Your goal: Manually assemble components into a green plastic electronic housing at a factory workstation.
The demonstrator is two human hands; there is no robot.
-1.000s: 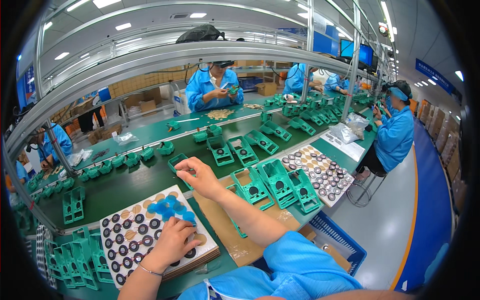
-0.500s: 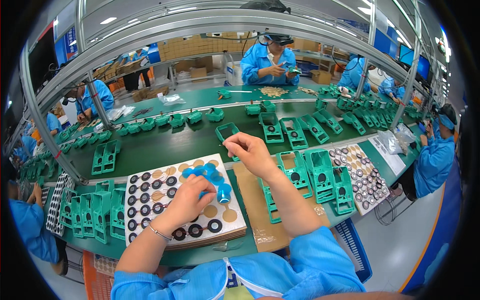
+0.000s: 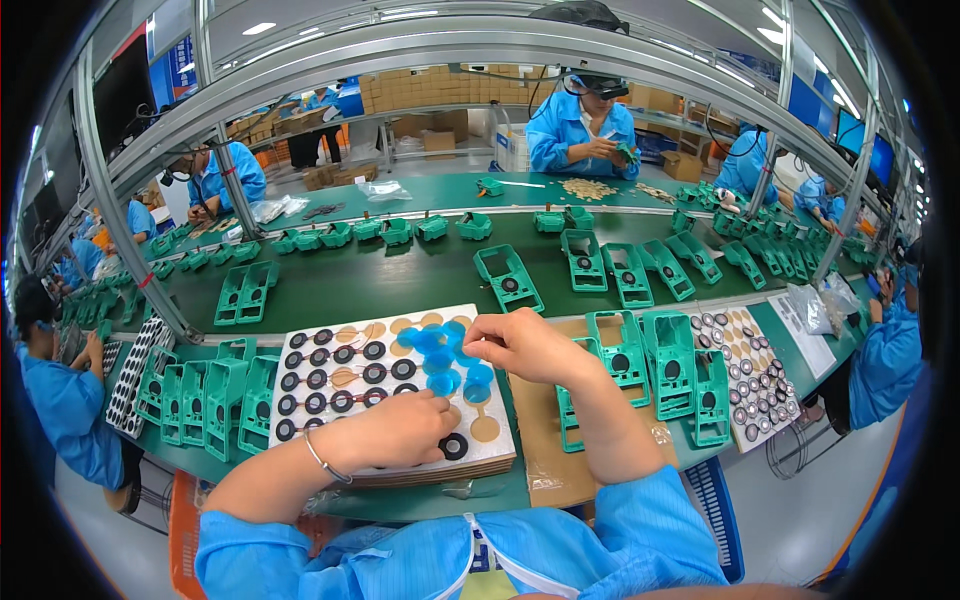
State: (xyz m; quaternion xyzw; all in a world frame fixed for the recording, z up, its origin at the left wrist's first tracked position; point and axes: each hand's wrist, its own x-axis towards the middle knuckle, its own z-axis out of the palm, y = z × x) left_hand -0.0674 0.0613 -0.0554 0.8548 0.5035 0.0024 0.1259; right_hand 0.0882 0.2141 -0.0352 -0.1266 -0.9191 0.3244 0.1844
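A white foam board (image 3: 290, 350) lies before me, bearing rows of small black round speakers (image 3: 374, 373) with thin wires. Loose translucent blue discs (image 3: 438, 360) are scattered over its far right part, among tan round spots (image 3: 485, 428). My left hand (image 3: 405, 432) is over the near part of the board, fingers curled together beside a speaker; its fingertips are partly hidden. Above the board's right edge, my right hand (image 3: 520, 345) has thumb and forefinger pinched at the blue discs. Whether anything is between them is too small to make out.
Green plastic housings (image 3: 670, 365) stand at right on brown cardboard (image 3: 540, 450), with more housings (image 3: 225, 400) at left. Beyond runs a dark green conveyor (image 3: 400, 275) carrying housings. Another board of round parts (image 3: 745, 375) lies far right. Co-workers sit around; a metal frame (image 3: 150, 270) spans overhead.
My right hand has come nearer, from beyond the board's far edge to the blue discs. My left hand has slid from beside those discs toward the board's near edge. The view has shifted.
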